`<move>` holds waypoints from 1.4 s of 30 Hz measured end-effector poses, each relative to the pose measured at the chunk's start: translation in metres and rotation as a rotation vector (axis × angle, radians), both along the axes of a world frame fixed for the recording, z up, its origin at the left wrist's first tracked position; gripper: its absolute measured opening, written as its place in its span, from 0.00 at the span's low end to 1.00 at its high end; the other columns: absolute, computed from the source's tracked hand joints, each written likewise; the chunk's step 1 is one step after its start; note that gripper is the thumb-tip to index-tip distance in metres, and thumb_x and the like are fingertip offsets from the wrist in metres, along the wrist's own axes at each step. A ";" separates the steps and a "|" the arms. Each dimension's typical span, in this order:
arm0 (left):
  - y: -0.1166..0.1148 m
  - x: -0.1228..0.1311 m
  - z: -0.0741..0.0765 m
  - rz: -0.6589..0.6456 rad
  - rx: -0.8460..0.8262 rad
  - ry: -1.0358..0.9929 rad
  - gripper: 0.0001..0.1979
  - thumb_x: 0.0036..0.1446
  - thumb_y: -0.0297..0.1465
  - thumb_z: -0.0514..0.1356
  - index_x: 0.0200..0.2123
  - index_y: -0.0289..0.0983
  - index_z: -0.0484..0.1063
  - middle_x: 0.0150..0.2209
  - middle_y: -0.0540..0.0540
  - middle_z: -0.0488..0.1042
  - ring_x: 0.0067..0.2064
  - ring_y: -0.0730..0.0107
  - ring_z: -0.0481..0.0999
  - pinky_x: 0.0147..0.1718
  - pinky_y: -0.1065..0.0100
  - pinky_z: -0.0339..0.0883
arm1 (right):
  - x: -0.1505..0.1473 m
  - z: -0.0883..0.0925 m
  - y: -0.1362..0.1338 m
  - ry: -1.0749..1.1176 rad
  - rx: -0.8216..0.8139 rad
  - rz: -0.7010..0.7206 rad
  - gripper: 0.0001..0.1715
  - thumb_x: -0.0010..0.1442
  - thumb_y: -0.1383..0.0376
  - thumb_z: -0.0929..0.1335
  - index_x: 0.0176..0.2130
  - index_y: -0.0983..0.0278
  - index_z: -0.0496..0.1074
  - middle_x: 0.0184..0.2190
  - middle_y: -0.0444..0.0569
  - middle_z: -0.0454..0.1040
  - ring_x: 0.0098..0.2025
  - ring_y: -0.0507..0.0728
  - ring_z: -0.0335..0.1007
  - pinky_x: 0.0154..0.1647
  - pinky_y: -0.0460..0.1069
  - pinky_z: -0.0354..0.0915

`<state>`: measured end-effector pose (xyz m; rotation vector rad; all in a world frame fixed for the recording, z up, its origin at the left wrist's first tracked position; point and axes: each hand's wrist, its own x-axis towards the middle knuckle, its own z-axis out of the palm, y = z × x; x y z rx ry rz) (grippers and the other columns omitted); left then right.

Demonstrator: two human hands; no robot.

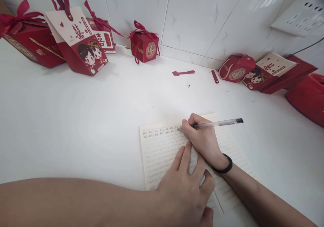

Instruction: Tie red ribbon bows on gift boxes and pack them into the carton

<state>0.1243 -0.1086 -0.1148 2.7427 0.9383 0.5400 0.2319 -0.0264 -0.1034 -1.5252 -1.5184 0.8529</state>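
A lined sheet of paper (pixel 162 152) lies on the white table (pixel 76 125), with two short rows of handwriting at its top. My right hand (pixel 202 139) is closed around a clear pen (pixel 220 123), its tip touching the end of the top written row. A black band circles that wrist. My left hand (pixel 187 186) rests flat on the lower part of the sheet, fingers stretched out, holding nothing.
Red gift boxes with ribbons stand along the tiled wall: a large one (pixel 30 38), a cartoon-couple box (pixel 81 48) and a small cube (pixel 144 46). More boxes (pixel 253 72) lie at the right. A red strip (pixel 183 73) lies loose. A wall socket (pixel 301 14) sits upper right.
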 end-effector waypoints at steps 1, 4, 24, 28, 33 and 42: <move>0.000 0.000 0.000 0.001 0.007 -0.003 0.27 0.53 0.45 0.53 0.48 0.31 0.67 0.55 0.30 0.64 0.59 0.32 0.57 0.54 0.45 0.55 | 0.000 0.000 0.000 -0.006 0.001 -0.002 0.18 0.53 0.66 0.64 0.18 0.63 0.50 0.15 0.37 0.48 0.20 0.47 0.43 0.19 0.43 0.48; -0.001 0.000 0.000 0.008 0.021 -0.009 0.27 0.52 0.45 0.53 0.47 0.31 0.68 0.54 0.30 0.64 0.58 0.31 0.58 0.53 0.45 0.56 | 0.000 -0.001 0.000 -0.018 0.001 0.004 0.18 0.51 0.67 0.63 0.18 0.63 0.48 0.15 0.37 0.47 0.19 0.47 0.42 0.17 0.43 0.45; -0.001 0.001 -0.005 0.003 0.031 -0.014 0.27 0.51 0.45 0.55 0.49 0.32 0.66 0.55 0.30 0.63 0.58 0.32 0.58 0.53 0.45 0.55 | 0.000 0.001 -0.001 -0.022 0.024 0.011 0.17 0.51 0.67 0.62 0.18 0.63 0.48 0.15 0.37 0.46 0.20 0.47 0.41 0.18 0.43 0.45; 0.000 0.000 -0.004 -0.011 0.047 -0.004 0.28 0.51 0.45 0.54 0.49 0.31 0.65 0.56 0.30 0.63 0.59 0.33 0.58 0.53 0.45 0.55 | 0.000 0.000 -0.001 0.009 0.029 0.009 0.18 0.50 0.68 0.63 0.18 0.63 0.47 0.16 0.37 0.46 0.20 0.47 0.41 0.18 0.43 0.44; 0.003 0.004 -0.028 0.038 0.269 -0.060 0.22 0.53 0.44 0.53 0.44 0.34 0.68 0.51 0.34 0.69 0.57 0.36 0.61 0.50 0.45 0.58 | 0.006 -0.004 0.002 0.331 -0.010 -0.093 0.20 0.50 0.65 0.65 0.19 0.62 0.48 0.14 0.36 0.47 0.17 0.46 0.42 0.16 0.42 0.45; 0.045 0.021 -0.059 0.034 0.091 0.076 0.12 0.51 0.37 0.56 0.40 0.43 0.71 0.36 0.43 0.76 0.40 0.52 0.75 0.39 0.52 0.68 | 0.031 -0.013 0.029 0.559 -0.069 -0.200 0.28 0.45 0.50 0.71 0.20 0.62 0.51 0.13 0.37 0.52 0.15 0.45 0.41 0.13 0.41 0.37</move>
